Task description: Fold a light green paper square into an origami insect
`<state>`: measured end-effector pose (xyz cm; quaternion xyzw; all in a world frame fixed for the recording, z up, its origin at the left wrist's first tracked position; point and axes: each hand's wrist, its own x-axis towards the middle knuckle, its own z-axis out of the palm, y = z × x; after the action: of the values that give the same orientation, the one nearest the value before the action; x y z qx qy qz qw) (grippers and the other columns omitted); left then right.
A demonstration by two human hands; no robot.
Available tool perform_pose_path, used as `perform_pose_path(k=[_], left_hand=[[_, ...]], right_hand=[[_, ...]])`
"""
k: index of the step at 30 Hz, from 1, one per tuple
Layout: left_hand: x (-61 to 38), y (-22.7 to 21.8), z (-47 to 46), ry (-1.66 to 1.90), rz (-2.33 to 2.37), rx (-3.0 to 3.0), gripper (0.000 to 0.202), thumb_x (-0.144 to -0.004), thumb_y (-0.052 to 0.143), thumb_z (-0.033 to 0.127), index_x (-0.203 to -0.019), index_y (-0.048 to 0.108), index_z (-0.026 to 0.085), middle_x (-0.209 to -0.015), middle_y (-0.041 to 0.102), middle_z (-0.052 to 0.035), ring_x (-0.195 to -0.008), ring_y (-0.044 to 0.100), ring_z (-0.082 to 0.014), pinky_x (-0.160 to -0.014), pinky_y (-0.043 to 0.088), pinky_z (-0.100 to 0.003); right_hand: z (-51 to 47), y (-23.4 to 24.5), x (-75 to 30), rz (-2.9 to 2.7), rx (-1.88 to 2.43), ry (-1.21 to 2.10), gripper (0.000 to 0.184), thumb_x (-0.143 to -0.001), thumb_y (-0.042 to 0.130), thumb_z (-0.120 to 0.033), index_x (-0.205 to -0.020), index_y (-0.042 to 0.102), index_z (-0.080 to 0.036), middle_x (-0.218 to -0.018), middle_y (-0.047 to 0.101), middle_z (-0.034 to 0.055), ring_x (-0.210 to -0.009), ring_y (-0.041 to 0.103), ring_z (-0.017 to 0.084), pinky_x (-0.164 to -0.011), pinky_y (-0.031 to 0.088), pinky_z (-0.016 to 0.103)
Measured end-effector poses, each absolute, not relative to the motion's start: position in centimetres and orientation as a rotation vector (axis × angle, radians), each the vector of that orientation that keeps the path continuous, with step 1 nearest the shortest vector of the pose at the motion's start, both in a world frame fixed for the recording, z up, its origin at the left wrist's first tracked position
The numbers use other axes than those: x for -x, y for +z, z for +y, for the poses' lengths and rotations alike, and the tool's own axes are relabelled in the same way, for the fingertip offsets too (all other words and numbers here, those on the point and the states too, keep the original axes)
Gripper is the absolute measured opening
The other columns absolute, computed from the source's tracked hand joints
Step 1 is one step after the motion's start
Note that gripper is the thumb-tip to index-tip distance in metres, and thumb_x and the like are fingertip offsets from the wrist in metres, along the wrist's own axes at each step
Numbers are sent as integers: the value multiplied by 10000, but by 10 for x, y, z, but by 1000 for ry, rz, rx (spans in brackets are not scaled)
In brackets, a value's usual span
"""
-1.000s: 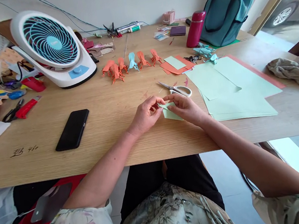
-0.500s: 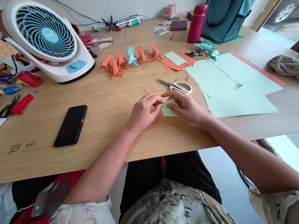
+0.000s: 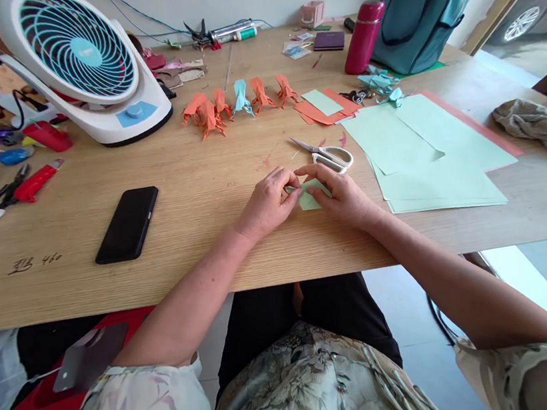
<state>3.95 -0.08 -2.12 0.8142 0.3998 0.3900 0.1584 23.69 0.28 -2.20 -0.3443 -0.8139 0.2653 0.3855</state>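
Green paper point(image 3: 308, 195) pinched between both hands point(image 3: 303, 199)

the counter point(image 3: 201, 194) is pale wood, matt, with a fine straight grain. the small green piece point(image 3: 309, 196) pinched between the two hands is thin matt paper, as are the loose sheets point(image 3: 429, 164) beside it. the scissors point(image 3: 324, 153) have bright metal blades (white plastic handles). the phone point(image 3: 127, 224) is glossy black. the fan point(image 3: 84, 68) is smooth white plastic.
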Motion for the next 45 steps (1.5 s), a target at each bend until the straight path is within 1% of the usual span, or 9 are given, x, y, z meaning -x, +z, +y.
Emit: perform_pose_path(k=[5, 13, 15, 18, 22, 28, 31, 36, 45], left_hand=[[-45, -25, 3, 1203, 1133, -1990, 111, -856, 648, 151, -823, 551, 193, -811, 627, 9, -668, 536, -99, -607, 447, -214], [-42, -27, 9, 1223, 1003, -1788, 170, -845, 690, 229, -945, 554, 206, -887, 610, -14, -704, 533, -109, -627, 455, -226], [-40, -23, 7, 1242, 1024, -1821, 163, -836, 696, 212, -932, 564, 207, -825, 586, 1, -696, 529, -115, -641, 465, -235], [-38, -15, 1, 1300, 1056, -1932, 139, -830, 685, 170, -915, 582, 205, -798, 581, 15, -739, 560, -122, -731, 488, -254], [-38, -10, -2, 1350, 1039, -1977, 118, -828, 670, 164, -903, 586, 198, -793, 580, 23, -733, 562, -111, -743, 478, -252], [-42, -20, 4, 1327, 1011, -1708, 207, -792, 721, 297, -928, 596, 203, -724, 528, 39, -639, 506, -107, -625, 439, -246], [-46, -23, 4, 1241, 979, -1612, 262, -788, 736, 397, -797, 577, 188, -670, 529, 39, -589, 490, -101, -556, 385, -238], [-51, -22, -1, 1293, 954, -1484, 308, -783, 741, 411, -708, 550, 181, -640, 529, 42, -601, 472, -93, -578, 374, -234], [-51, -18, -3, 1340, 965, -1437, 333, -748, 793, 431, -700, 587, 174, -688, 556, 26, -644, 478, -98, -615, 391, -240]], right_hand=[[2, -21, -236, -2057, 871, 741, 367, -908, 508, -195, -1271, 569, -197, -1047, 666, 62, -877, 610, 179, -804, 487, 331], [2, -20, -233, -1908, 882, 954, 483, -883, 587, -247, -1354, 484, -211, -834, 557, -10, -711, 534, 151, -640, 431, 292], [4, -21, -233, -1870, 911, 1005, 433, -886, 612, -289, -1305, 525, -219, -800, 542, -19, -681, 505, 146, -616, 406, 289], [7, -22, -233, -1852, 1009, 1110, 248, -887, 650, -415, -1017, 642, -203, -737, 535, -15, -648, 464, 140, -580, 359, 283], [8, -23, -235, -1836, 1048, 1228, 404, -843, 687, -573, -744, 586, -195, -635, 495, -20, -587, 409, 126, -532, 306, 276], [5, -21, -231, -1784, 985, 1182, 470, -828, 694, -644, -723, 562, -205, -644, 533, -7, -598, 444, 138, -552, 338, 290], [3, -17, -229, -1750, 960, 1156, 484, -837, 681, -657, -720, 554, -205, -660, 510, -13, -620, 445, 135, -573, 352, 289], [1, -13, -227, -1717, 942, 1177, 515, -808, 732, -637, -667, 481, -210, -632, 397, -45, -587, 344, 103, -534, 287, 267], [2, -24, -223, -1710, 850, 1311, 460, -840, 714, -615, -743, 529, -205, -690, 502, -27, -639, 443, 119, -596, 365, 278]])
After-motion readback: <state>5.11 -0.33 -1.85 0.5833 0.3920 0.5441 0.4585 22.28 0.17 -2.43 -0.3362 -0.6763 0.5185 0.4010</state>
